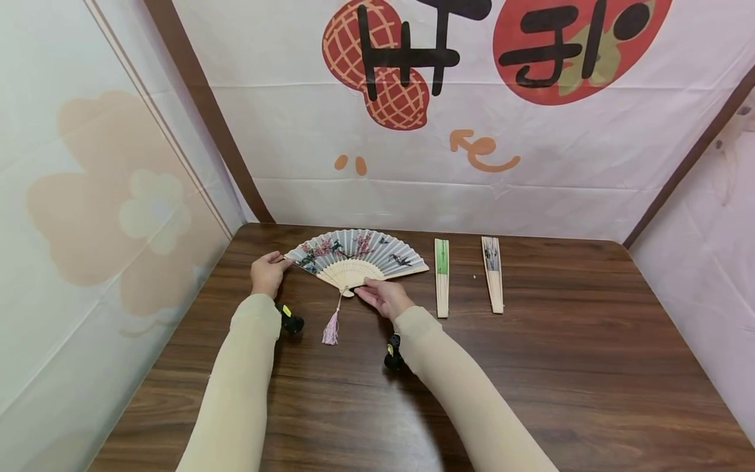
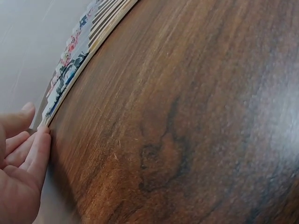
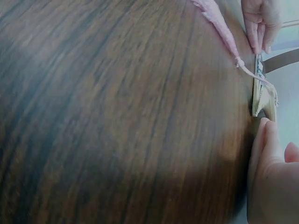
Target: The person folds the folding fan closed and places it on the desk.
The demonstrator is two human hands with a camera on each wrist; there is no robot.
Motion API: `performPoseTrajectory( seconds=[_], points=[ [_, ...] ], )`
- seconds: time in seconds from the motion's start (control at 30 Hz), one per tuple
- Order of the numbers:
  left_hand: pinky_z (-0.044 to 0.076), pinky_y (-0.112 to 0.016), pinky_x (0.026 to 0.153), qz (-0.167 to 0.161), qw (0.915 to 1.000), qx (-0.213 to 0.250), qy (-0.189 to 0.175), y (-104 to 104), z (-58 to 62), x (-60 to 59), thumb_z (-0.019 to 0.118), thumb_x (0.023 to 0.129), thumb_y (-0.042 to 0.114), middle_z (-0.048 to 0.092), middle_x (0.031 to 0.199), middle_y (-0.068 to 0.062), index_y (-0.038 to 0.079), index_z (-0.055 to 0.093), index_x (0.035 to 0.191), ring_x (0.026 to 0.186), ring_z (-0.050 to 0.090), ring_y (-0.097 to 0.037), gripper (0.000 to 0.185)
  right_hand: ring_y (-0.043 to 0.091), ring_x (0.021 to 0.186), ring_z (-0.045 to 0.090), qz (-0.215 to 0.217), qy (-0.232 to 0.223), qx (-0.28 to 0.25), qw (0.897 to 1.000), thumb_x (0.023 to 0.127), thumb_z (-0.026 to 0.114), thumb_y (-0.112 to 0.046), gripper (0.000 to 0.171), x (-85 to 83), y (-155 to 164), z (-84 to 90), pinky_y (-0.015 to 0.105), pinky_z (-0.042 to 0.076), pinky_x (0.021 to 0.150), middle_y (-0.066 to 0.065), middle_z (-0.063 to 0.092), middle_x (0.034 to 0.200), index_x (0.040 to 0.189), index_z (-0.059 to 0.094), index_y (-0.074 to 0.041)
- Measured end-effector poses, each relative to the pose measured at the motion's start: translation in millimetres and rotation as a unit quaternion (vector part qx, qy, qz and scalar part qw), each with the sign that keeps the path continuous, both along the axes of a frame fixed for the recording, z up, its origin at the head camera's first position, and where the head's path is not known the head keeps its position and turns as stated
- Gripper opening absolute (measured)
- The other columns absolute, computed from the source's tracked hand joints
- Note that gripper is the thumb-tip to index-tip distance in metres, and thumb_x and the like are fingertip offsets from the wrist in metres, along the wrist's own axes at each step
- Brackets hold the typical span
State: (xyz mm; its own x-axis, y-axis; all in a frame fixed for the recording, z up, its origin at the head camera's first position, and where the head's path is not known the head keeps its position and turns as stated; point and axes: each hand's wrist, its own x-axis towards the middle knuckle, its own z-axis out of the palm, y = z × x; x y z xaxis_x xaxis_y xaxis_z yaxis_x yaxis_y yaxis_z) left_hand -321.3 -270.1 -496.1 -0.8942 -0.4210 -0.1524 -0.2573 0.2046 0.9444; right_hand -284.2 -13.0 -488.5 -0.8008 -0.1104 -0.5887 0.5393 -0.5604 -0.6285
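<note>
- Open fan of pale-grey floral fabric and wooden ribs (image 1: pixel 356 262): between both hands' fingers
- Left hand (image 1: pixel 268 274): fingers pinch its tip
- Right hand (image 1: pixel 386 297): fingers pinch near its pivot
- Pink tassel (image 1: pixel 331 329): left of right fingers
- Folded green fan (image 1: pixel 442 275), folded grey fan (image 1: pixel 492 274): right of them
- Brown wooden bench (image 1: pixel 560 367): beneath

One spread fan (image 1: pixel 356 259), two folded fans (image 1: pixel 442 278) (image 1: pixel 492 275), one pink tassel (image 1: pixel 331 330), two black wrist cameras (image 1: pixel 291 322) (image 1: pixel 392 354), one table (image 1: pixel 566 347).

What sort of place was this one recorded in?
It looks like a small tabletop recording booth, though that is a judgement. Creased printed sheets stand close behind and beside the wooden table, and small black devices sit at both wrists.
</note>
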Motion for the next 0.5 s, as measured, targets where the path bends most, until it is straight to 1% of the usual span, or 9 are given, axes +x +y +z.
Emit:
performPoseTrajectory(
  seconds=[0.07, 0.13, 0.23, 0.3, 0.37, 0.4, 0.47, 0.5],
  points=[
    [0.042, -0.037, 0.117, 0.001, 1.0000, -0.005, 0.000, 0, 0.8, 0.9, 0.063, 0.097, 0.007, 0.054, 0.144, -0.022, -0.005, 0.046, 0.145, 0.136, 0.051, -0.027, 0.052, 0.041, 0.127, 0.056, 0.005, 0.002, 0.003, 1.000, 0.097, 0.056, 0.007, 0.028, -0.9, -3, -1.7, 0.038, 0.053, 0.106, 0.035, 0.055, 0.133, 0.124, 0.057, 0.014],
    [0.042, -0.038, 0.117, -0.001, 1.0000, -0.010, -0.001, 0, 1.2, 1.6, 0.062, 0.097, 0.007, 0.054, 0.143, -0.022, -0.005, 0.047, 0.144, 0.135, 0.051, -0.028, 0.051, 0.039, 0.126, 0.057, 0.007, 0.002, 0.007, 1.000, 0.097, 0.055, 0.007, 0.029, -2.4, -6, -3.8, 0.037, 0.053, 0.105, 0.035, 0.054, 0.134, 0.125, 0.057, 0.014],
    [0.043, -0.037, 0.116, -0.003, 0.9999, -0.013, -0.002, 0, 1.2, 1.5, 0.062, 0.097, 0.007, 0.055, 0.142, -0.022, -0.005, 0.048, 0.143, 0.134, 0.052, -0.028, 0.049, 0.036, 0.124, 0.060, -0.002, -0.005, 0.008, 1.000, 0.097, 0.054, 0.008, 0.029, -4.8, -9, -6.1, 0.035, 0.054, 0.102, 0.034, 0.055, 0.134, 0.125, 0.057, 0.014],
    [0.046, -0.034, 0.112, -0.004, 0.9998, -0.022, 0.000, 0, 1.0, 1.3, 0.062, 0.097, 0.008, 0.057, 0.141, -0.022, -0.005, 0.050, 0.141, 0.131, 0.055, -0.027, 0.048, 0.035, 0.123, 0.060, -0.013, -0.014, 0.008, 1.000, 0.097, 0.054, 0.009, 0.029, -6.5, -10, -7.5, 0.033, 0.055, 0.100, 0.034, 0.056, 0.133, 0.125, 0.057, 0.014],
    [0.050, -0.027, 0.105, -0.001, 0.9996, -0.028, 0.002, -1, 1.1, 1.4, 0.063, 0.096, 0.008, 0.059, 0.138, -0.022, -0.005, 0.053, 0.139, 0.125, 0.059, -0.024, 0.046, 0.035, 0.123, 0.060, -0.023, -0.020, 0.007, 0.999, 0.097, 0.053, 0.010, 0.030, -7.6, -11, -8.3, 0.031, 0.056, 0.097, 0.034, 0.056, 0.133, 0.126, 0.057, 0.014],
    [0.052, -0.023, 0.099, 0.002, 0.9995, -0.032, 0.003, -1, 1.3, 1.6, 0.064, 0.096, 0.009, 0.060, 0.137, -0.022, -0.005, 0.054, 0.138, 0.119, 0.061, -0.021, 0.045, 0.035, 0.124, 0.060, -0.028, -0.022, 0.006, 0.999, 0.096, 0.053, 0.011, 0.030, -8.1, -12, -8.9, 0.031, 0.056, 0.096, 0.034, 0.056, 0.133, 0.126, 0.056, 0.015],
    [0.052, -0.014, 0.086, 0.009, 0.9991, -0.041, 0.005, -2, 2.3, 3.0, 0.064, 0.096, 0.010, 0.063, 0.133, -0.022, -0.004, 0.057, 0.136, 0.102, 0.065, -0.012, 0.042, 0.037, 0.123, 0.058, -0.034, -0.021, 0.007, 0.999, 0.096, 0.052, 0.012, 0.031, -8.4, -13, -9.5, 0.031, 0.057, 0.095, 0.035, 0.056, 0.132, 0.127, 0.055, 0.015],
    [0.049, -0.010, 0.080, 0.014, 0.9990, -0.043, 0.007, -3, 2.7, 3.6, 0.064, 0.096, 0.010, 0.063, 0.132, -0.023, -0.004, 0.058, 0.135, 0.093, 0.063, -0.005, 0.042, 0.038, 0.123, 0.058, -0.035, -0.019, 0.009, 0.999, 0.096, 0.052, 0.012, 0.031, -8.2, -14, -9.8, 0.031, 0.057, 0.095, 0.035, 0.056, 0.132, 0.127, 0.055, 0.016]
  ],
)
